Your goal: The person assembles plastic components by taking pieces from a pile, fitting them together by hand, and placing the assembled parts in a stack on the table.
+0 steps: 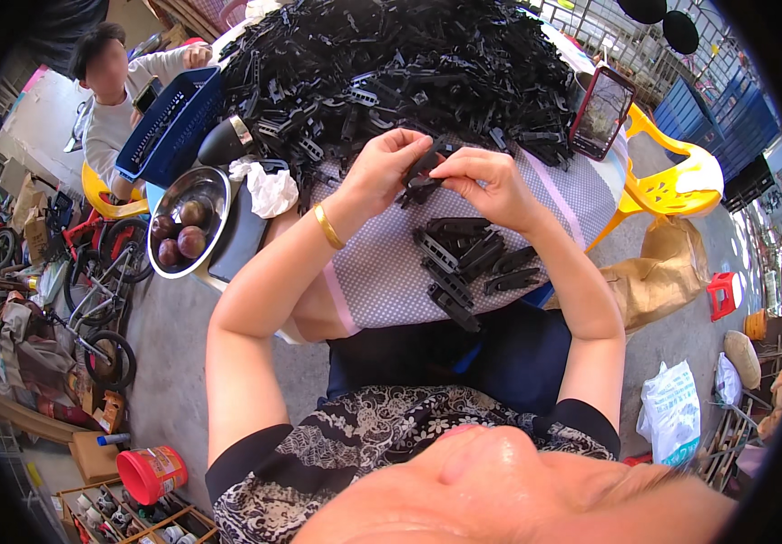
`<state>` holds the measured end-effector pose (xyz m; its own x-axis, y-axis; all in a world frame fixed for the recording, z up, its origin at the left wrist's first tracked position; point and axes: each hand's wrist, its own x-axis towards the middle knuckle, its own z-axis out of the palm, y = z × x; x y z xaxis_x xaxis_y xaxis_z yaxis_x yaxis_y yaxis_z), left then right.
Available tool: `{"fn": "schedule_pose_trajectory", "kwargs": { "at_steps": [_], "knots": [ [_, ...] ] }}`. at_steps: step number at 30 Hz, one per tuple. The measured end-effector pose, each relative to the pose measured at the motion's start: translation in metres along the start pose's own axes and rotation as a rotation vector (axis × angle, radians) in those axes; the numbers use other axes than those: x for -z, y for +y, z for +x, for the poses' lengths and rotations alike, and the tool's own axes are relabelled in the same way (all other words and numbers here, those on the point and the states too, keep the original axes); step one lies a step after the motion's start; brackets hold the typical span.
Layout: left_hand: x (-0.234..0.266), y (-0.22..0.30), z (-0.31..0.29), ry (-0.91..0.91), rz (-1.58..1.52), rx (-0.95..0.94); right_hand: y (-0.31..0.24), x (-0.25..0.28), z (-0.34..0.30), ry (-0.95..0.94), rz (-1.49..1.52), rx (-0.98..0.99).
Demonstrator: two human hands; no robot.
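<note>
Over the table's near half, my left hand (384,170) pinches a small black plastic part (423,167) between thumb and fingers. My right hand (486,184) is closed on the same dark piece from the other side; its exact kind is hard to make out, since fingers cover much of it. Beyond both hands rises a big heap of black plastic parts (391,63). Closer to me, below my right hand, several similar long black parts (464,258) lie in a small group on the dotted tablecloth (368,290).
Left on the table are a steel bowl (220,181) of round dark fruit, a crumpled white tissue (271,190) and a blue basket (169,127), with a person (105,100) behind it. To the right stand a phone (601,113) and a yellow chair (681,177).
</note>
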<state>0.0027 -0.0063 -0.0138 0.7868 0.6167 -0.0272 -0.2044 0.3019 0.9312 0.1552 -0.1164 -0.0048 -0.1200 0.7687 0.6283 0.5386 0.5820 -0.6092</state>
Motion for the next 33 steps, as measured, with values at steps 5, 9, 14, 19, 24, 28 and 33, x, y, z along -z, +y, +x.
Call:
{"fn": "schedule_pose_trajectory", "kwargs": {
  "at_steps": [5, 9, 14, 19, 24, 28, 33],
  "knots": [
    [-0.002, 0.000, 0.001, 0.135, -0.106, 0.072, 0.001, 0.005, -0.001, -0.011, 0.016, -0.069],
    [0.004, 0.000, -0.001, 0.044, -0.004, 0.077, 0.002, 0.004, -0.001, 0.044, -0.087, -0.067],
    [-0.006, 0.017, -0.009, 0.047, 0.303, 0.052, 0.007, 0.004, -0.003, 0.125, -0.231, -0.019],
    [-0.013, 0.015, -0.018, 0.031, 0.995, -0.398, 0.006, 0.006, -0.003, 0.145, -0.302, 0.040],
    [-0.013, 0.011, -0.019, 0.030, 1.060, -0.479, 0.006, 0.006, -0.004, 0.114, -0.306, 0.070],
    [-0.013, 0.013, -0.019, -0.033, 1.126, -0.596, -0.001, 0.006, -0.005, 0.112, -0.288, -0.096],
    [-0.021, 0.020, -0.022, -0.083, 1.084, -0.527, 0.001, 0.007, 0.003, 0.235, -0.412, 0.134]
  ]
}}
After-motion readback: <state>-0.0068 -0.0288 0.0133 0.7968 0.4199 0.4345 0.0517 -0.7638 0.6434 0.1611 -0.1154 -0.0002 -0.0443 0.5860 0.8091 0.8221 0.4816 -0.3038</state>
